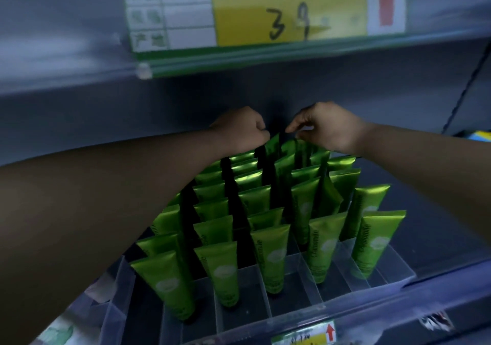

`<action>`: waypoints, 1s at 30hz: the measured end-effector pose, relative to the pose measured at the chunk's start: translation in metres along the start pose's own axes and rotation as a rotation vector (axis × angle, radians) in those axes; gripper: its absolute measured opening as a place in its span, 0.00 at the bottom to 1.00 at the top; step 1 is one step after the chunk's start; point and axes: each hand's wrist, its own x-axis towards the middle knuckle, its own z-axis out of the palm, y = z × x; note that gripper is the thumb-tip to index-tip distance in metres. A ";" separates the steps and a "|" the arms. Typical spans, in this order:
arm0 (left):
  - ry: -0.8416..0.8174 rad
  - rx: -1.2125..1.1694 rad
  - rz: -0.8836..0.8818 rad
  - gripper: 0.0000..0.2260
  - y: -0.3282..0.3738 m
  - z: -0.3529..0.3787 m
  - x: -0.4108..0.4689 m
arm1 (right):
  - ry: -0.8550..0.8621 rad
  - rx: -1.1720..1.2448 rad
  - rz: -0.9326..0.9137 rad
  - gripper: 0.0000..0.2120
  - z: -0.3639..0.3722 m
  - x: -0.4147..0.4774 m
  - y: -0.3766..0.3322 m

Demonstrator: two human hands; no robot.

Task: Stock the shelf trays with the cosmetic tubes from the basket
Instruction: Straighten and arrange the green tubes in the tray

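Tray (pixel 297 306): clear, divided, on shelf (pixel 441 238).
Tubes (pixel 268 254): green, upright in rows, caps down.
Left hand (pixel 244 129): fingers curled at a rear tube's top; grip unclear.
Right hand (pixel 329 129): fingers bent onto rear tube tops; grip unclear.

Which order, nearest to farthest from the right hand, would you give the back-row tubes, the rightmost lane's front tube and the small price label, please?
From the right hand:
1. Back-row tubes, directly under it at the back.
2. Rightmost lane's front tube, farther forward on the right.
3. Small price label, at the very front, bottom of view.
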 end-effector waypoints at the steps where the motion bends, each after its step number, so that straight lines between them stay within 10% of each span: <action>1: -0.010 -0.001 0.007 0.10 0.002 0.002 0.002 | -0.002 -0.012 -0.007 0.12 0.001 0.000 0.001; 30: 0.047 0.143 0.041 0.05 0.005 0.019 0.015 | 0.056 0.051 -0.075 0.06 0.022 0.007 -0.014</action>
